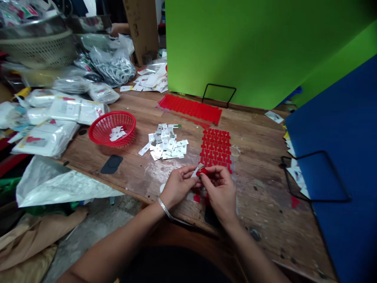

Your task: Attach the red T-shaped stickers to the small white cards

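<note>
Near the table's front edge, my left hand (178, 185) pinches a small white metallic piece (195, 171). My right hand (220, 192) closes on a small red piece (202, 171) that touches the white one; the fingers partly hide both. Just beyond my hands lies a sheet of red T-shaped pieces (216, 147), its near part covered by my right hand. A loose pile of small white and silver pieces (167, 143) sits to the left of the sheet. Farther left, a red basket (97, 135) holds a few white and red pieces (117, 134).
Another red sheet (190, 110) lies before the green panel (235, 47). A blue panel (338, 165) with a black wire stand (330, 200) rises on the right. Plastic-wrapped packs (47, 137) crowd the left. A dark square pad (111, 164) lies near the front edge. Another person's hand (119, 29) shows behind.
</note>
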Demonstrator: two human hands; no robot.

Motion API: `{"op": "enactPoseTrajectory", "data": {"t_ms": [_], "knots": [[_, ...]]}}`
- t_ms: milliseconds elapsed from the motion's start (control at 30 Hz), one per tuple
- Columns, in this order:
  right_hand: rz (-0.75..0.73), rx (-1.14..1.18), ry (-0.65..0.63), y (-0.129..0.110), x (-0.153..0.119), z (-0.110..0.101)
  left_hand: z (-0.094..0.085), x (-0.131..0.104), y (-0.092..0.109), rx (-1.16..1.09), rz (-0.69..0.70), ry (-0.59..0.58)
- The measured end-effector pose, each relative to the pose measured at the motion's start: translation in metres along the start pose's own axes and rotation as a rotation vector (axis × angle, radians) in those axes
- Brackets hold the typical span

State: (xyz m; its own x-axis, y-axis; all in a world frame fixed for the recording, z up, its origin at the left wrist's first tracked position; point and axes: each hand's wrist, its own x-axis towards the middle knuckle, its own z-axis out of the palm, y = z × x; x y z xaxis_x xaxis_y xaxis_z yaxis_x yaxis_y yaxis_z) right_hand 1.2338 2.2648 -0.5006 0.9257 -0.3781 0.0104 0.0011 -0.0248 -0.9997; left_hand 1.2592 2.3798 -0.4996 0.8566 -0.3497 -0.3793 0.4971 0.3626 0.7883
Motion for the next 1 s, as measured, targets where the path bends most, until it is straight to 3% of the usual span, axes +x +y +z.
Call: {"op": "enactPoseTrajectory", "data": {"t_ms": [1000], "knots": [[-0.057, -0.116, 0.028, 0.0085, -0.003, -0.0016, 0.0001, -0.0005, -0.0045, 0.023, 0.0, -0.019]]}}
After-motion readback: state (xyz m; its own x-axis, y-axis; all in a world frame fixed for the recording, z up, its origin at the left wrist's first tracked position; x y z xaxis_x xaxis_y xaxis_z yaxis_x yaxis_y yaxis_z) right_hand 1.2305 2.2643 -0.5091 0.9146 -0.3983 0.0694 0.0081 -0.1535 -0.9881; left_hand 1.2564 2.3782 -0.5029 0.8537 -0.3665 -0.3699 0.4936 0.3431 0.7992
